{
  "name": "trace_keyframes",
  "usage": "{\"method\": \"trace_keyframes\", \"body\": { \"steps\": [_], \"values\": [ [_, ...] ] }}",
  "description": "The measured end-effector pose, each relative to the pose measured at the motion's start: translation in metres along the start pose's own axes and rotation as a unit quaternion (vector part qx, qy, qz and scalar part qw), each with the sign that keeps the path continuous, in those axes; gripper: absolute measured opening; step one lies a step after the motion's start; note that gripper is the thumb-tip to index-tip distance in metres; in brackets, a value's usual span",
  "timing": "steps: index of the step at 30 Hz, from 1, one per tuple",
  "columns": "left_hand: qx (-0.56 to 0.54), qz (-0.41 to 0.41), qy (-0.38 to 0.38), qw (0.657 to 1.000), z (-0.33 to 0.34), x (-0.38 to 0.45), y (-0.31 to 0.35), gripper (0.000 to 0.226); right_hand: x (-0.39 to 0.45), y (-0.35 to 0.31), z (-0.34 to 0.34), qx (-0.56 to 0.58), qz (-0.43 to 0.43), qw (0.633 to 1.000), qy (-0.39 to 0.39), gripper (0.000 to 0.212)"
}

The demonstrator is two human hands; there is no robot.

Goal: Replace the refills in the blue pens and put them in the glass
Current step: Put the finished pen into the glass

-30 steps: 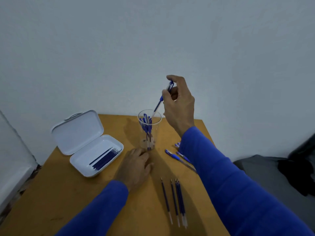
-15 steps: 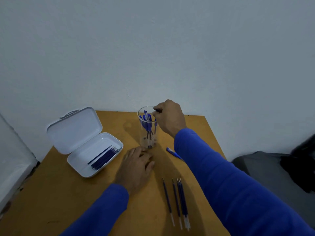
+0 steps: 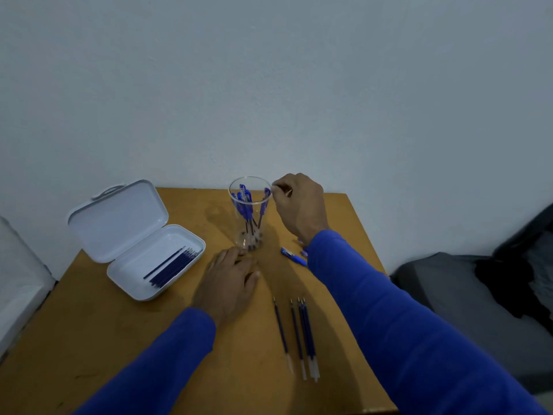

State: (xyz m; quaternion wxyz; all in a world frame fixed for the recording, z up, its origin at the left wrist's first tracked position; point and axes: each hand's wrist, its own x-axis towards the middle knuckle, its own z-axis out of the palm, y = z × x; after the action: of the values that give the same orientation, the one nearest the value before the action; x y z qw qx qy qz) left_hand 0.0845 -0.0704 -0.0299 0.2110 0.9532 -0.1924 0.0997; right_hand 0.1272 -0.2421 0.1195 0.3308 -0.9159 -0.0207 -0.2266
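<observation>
Wooden table point(image 3: 89, 339) against a pale wall: at far left one white case point(image 3: 134, 235) lies open, lid up, a bundle of dark blue refills point(image 3: 172, 266) slanting in its tray, count unclear. Left hand point(image 3: 230, 283) rests flat, fingers relaxed, fingertips near the base of one clear glass point(image 3: 250, 214) holding several blue pens point(image 3: 245, 205) clip-end up. Right hand point(image 3: 299, 205) sits beside the rim, fingers curled, grip contents not discernible; one blue pen point(image 3: 293, 255) lies partly under that sleeve, and four loose refills point(image 3: 297, 333) lie side by side nearer the viewer.
</observation>
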Motion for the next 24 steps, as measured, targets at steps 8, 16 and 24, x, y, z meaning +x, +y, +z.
{"method": "trace_keyframes", "body": {
  "steps": [8,16,24],
  "values": [
    [-0.01,0.035,-0.015,0.999,-0.002,-0.006,0.021,0.04,-0.03,0.059,0.001,-0.24,0.159,0.888,-0.36,0.032],
    [-0.005,0.028,-0.025,0.999,0.001,-0.007,0.022,0.041,-0.052,0.087,0.021,-0.276,0.134,0.892,-0.332,0.037],
    [-0.009,0.022,-0.027,0.999,-0.001,-0.007,0.025,0.043,-0.057,0.091,0.025,-0.266,0.149,0.9,-0.312,0.048]
  ]
}}
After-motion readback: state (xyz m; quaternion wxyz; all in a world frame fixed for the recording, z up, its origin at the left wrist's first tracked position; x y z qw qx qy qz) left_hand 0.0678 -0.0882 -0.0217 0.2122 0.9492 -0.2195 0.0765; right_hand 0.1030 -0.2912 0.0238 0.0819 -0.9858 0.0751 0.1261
